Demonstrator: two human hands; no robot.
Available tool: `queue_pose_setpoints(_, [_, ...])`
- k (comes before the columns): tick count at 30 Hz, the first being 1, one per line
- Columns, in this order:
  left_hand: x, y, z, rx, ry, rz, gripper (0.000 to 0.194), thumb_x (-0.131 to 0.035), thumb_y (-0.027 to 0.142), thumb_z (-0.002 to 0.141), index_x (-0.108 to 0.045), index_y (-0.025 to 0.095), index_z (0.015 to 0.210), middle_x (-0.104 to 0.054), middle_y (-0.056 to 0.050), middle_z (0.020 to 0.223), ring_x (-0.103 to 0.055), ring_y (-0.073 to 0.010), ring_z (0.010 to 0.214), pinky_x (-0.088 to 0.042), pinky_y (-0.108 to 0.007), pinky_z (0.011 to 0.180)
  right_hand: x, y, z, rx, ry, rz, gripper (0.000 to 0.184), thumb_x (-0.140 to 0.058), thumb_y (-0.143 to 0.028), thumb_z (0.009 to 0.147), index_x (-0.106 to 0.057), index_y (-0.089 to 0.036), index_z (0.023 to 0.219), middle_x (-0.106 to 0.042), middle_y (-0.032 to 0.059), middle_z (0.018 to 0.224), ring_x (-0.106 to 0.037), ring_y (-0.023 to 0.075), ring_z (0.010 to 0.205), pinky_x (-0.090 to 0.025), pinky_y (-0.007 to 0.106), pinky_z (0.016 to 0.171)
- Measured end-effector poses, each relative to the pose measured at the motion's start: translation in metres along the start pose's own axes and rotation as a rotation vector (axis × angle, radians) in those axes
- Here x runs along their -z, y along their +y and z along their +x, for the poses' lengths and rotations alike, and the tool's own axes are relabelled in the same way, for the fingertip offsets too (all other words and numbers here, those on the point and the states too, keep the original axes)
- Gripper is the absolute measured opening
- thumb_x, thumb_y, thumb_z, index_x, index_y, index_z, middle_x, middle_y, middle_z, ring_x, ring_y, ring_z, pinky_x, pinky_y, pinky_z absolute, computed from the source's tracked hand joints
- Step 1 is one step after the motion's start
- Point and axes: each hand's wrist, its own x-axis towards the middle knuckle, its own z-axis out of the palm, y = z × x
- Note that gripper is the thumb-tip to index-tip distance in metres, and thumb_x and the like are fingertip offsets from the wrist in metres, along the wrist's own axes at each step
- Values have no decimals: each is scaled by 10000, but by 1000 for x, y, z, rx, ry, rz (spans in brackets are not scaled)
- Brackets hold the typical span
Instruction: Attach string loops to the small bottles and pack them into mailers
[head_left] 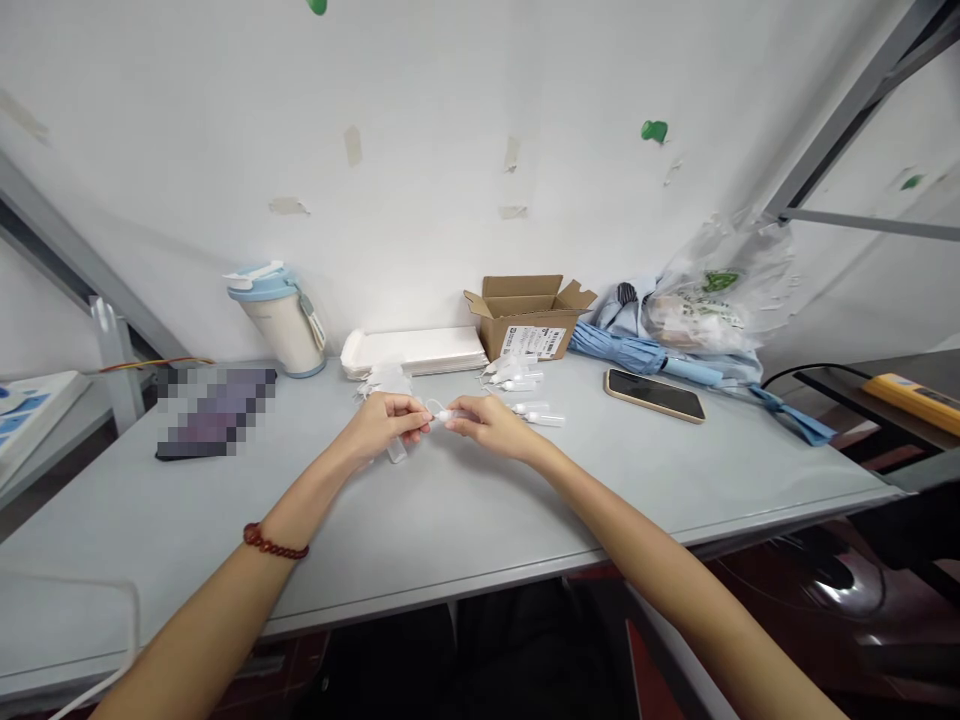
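Both my hands meet above the middle of the grey table [510,520]. My right hand [491,425] is closed round a small translucent plastic bottle [448,414] with a white top, largely hidden by the fingers. My left hand [386,420] pinches at the tip of that bottle, where a thin white loop shows; the exact part between its fingertips is too small to make out. Similar bottles [521,378] lie in a loose group behind my right hand. More small white and clear pieces [385,380] are heaped behind my left hand. Another clear piece [397,451] lies under that hand.
Along the wall stand a blue-lidded tumbler [277,315], stacked white trays [416,350] and an open cardboard box [529,320]. To the right are a blue folded umbrella [630,350], a plastic bag [720,290] and a phone [654,395]. A blurred-out dark object [217,415] lies left.
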Motion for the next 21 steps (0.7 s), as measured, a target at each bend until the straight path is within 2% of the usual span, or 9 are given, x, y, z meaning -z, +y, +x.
queue_pose_setpoints(12, [-3,7,-2,4,1,26,207,-705,358,633,-660,164,577,-619,-19,567,-529,-120,502,-439,-250,521,0,-1,-1,-10,-9,-6,181,-535,-290,855,-619,-129,864,-504,-32,620,-436,101,592,-315,230,584])
queue_pose_setpoints(21, [3,10,-3,44,-41,38,203,-689,356,669,-670,157,636,-636,-14,630,-534,-106,547,-436,-230,552,1,-1,0,27,5,-9,246,-568,-371,843,-627,-140,904,-495,-41,625,-410,95,583,-304,229,571])
